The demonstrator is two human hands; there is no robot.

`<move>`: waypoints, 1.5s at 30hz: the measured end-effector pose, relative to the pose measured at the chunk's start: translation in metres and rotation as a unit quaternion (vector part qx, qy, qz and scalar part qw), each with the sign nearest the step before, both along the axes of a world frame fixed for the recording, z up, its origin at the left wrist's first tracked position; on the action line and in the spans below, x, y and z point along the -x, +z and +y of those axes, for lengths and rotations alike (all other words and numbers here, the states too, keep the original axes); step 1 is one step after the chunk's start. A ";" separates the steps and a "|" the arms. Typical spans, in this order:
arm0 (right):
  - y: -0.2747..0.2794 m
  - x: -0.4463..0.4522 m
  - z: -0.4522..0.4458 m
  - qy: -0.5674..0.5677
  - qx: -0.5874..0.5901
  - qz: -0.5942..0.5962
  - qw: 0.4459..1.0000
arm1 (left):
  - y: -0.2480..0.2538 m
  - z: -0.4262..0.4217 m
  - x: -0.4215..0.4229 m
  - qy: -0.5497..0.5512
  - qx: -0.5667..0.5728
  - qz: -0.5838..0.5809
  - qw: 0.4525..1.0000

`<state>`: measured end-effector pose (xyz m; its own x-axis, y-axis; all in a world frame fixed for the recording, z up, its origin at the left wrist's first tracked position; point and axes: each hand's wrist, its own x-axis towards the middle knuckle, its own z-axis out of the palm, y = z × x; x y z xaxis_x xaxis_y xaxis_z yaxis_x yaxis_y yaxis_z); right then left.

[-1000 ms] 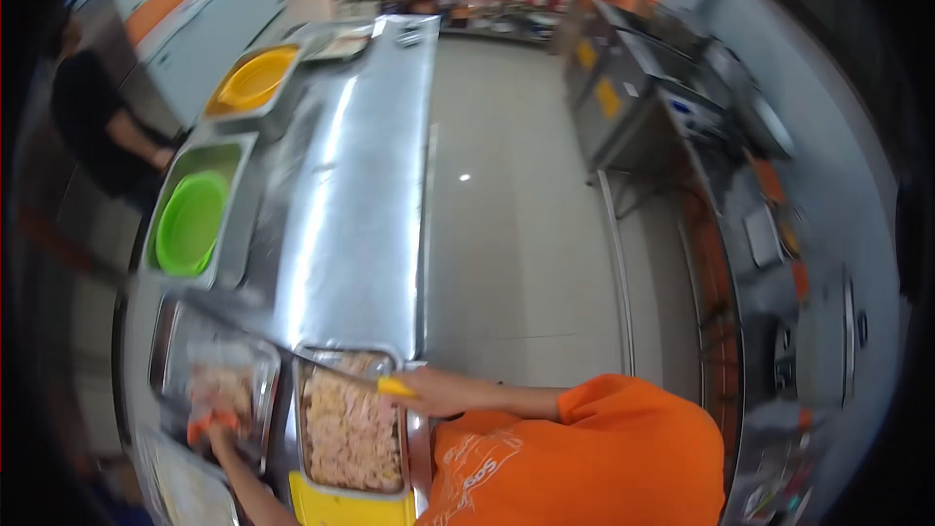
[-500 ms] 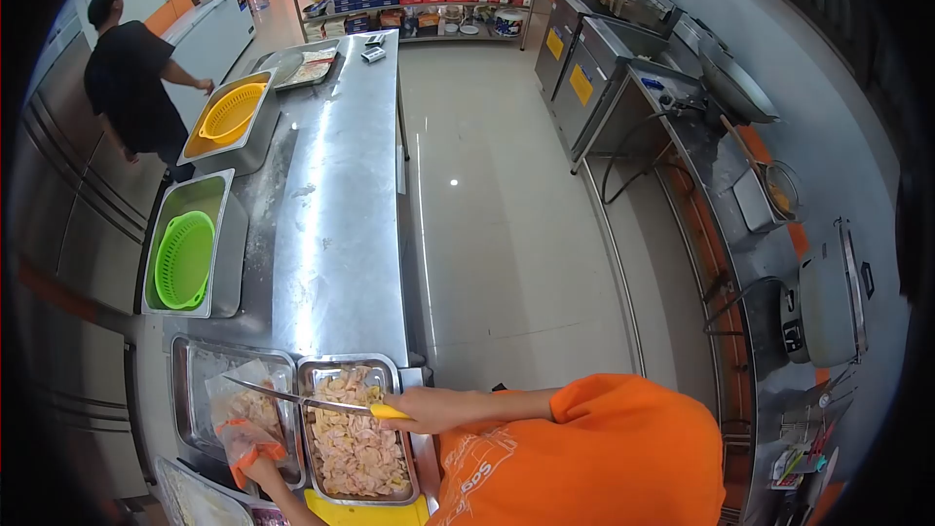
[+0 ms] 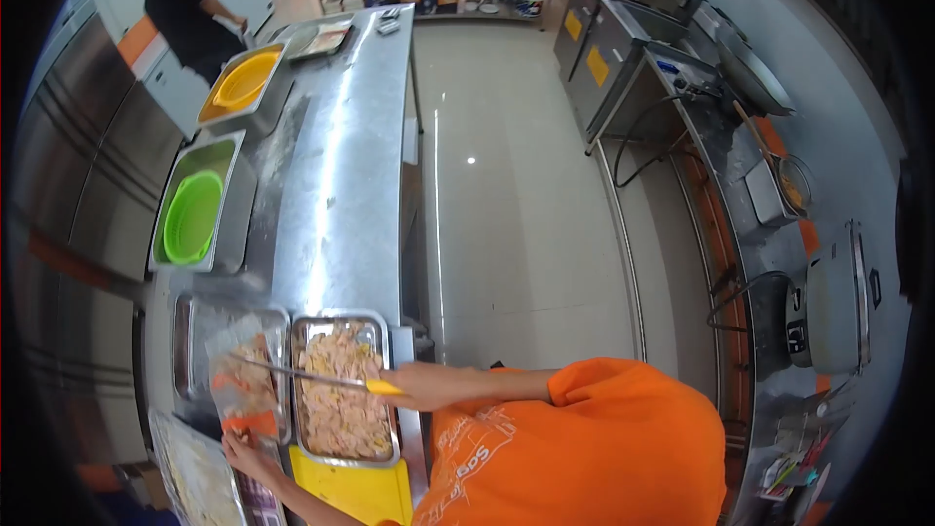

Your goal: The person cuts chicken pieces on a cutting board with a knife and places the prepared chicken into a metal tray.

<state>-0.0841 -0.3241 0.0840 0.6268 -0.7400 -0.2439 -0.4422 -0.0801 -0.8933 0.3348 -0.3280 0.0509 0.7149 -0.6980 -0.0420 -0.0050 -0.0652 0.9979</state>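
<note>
My right hand is closed around the yellow handle of a knife. Its long blade points left, across a metal tray of cut pale meat pieces, and its tip overlaps a clear plastic bag. The bag has orange-red print and pinkish meat inside; it lies over a second metal tray. With its fingers pinched, my left hand grips the bag's near end. Whether the blade touches the bag I cannot tell.
A yellow cutting board lies below the meat tray. Another tray is at lower left. Farther up the steel table stand deep pans with green and yellow baskets. A person stands beyond.
The view has shifted, so the table and trays appear higher. The bag looks straighter, with my left hand at its near end. The person in black has turned and moved farther away.
</note>
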 end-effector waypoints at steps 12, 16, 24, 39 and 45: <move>0.023 -0.040 0.070 0.017 -0.033 -0.009 0.999 | 0.032 0.168 0.029 0.053 0.058 0.106 0.991; 0.022 -0.062 0.094 0.080 -0.088 0.001 0.993 | 0.034 0.214 0.043 0.053 0.007 0.108 0.993; 0.022 -0.086 0.141 0.146 -0.059 0.014 0.987 | 0.035 0.252 0.058 0.037 0.036 0.146 0.988; -0.017 -0.088 0.155 0.228 0.083 0.122 0.962 | -0.046 0.342 0.066 0.155 -0.280 -0.035 0.947; -0.007 -0.097 0.171 0.262 0.117 0.145 0.947 | 0.004 0.334 0.089 0.089 -0.436 -0.252 0.859</move>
<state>0.0129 -0.1531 0.0767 0.8550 -0.4001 -0.3299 -0.5104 -0.5367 -0.6719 0.2462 0.0064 0.0551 0.8876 -0.4363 -0.1479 -0.3348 -0.8315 0.4433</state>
